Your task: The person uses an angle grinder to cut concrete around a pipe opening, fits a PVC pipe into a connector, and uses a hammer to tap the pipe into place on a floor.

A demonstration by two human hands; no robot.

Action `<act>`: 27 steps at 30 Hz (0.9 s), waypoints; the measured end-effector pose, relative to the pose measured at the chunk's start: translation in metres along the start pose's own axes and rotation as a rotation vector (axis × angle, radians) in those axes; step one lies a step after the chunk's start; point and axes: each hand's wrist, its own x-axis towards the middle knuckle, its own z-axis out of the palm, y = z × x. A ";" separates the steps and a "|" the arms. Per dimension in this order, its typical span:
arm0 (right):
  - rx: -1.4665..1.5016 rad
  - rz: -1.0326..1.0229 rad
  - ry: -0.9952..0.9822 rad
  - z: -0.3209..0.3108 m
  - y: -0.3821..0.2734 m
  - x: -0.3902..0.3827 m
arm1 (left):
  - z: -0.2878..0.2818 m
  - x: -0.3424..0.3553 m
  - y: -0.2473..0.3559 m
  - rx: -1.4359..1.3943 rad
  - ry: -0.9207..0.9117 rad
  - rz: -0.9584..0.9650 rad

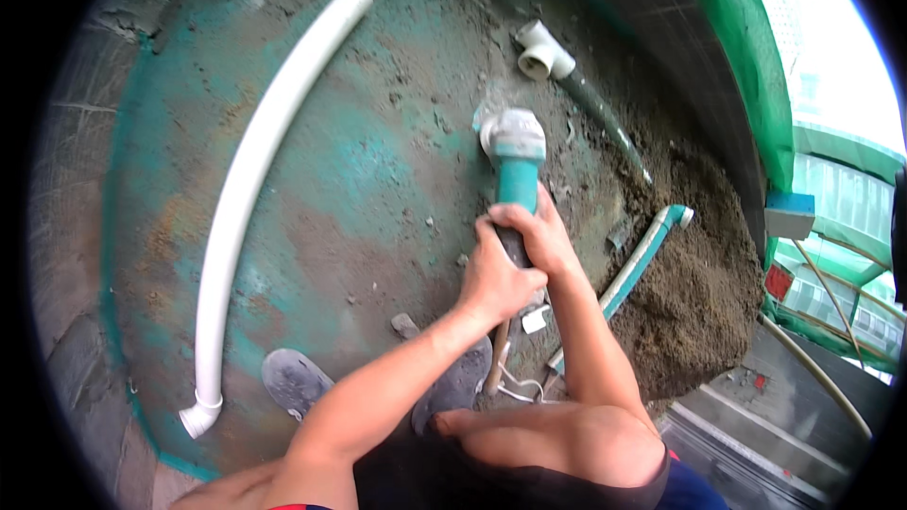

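Both my hands are wrapped round an angle grinder (pixel 518 178) with a teal body, a silver head and a dark rear grip. My left hand (pixel 496 285) grasps the dark rear part, and my right hand (pixel 539 238) closes round the body just ahead of it. At the grinder's head, a pale round edge (pixel 487 134) shows against the dusty floor; whether it is a disc or a pipe rim I cannot tell. Pale dust lies around that spot. A white tee fitting (pixel 546 52) on a grey pipe (pixel 605 120) lies beyond the head.
A long white pipe (pixel 248 175) with an elbow lies on the left. To the right are a teal-and-white pipe (pixel 638 260) and a sand heap (pixel 699 293). A wooden stick (pixel 498 359) and white cord (pixel 524 383) lie by my shoes (pixel 298 382). Green netting (pixel 756 47) hangs at right.
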 end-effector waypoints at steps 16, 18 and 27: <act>0.029 0.045 -0.030 0.001 0.000 0.010 | 0.000 0.010 -0.002 0.094 0.006 -0.015; 0.008 -0.013 -0.008 0.003 -0.008 0.015 | -0.001 0.009 0.003 0.047 0.033 0.030; -0.006 0.027 -0.007 -0.003 -0.006 0.018 | 0.005 0.020 0.004 0.021 0.015 0.013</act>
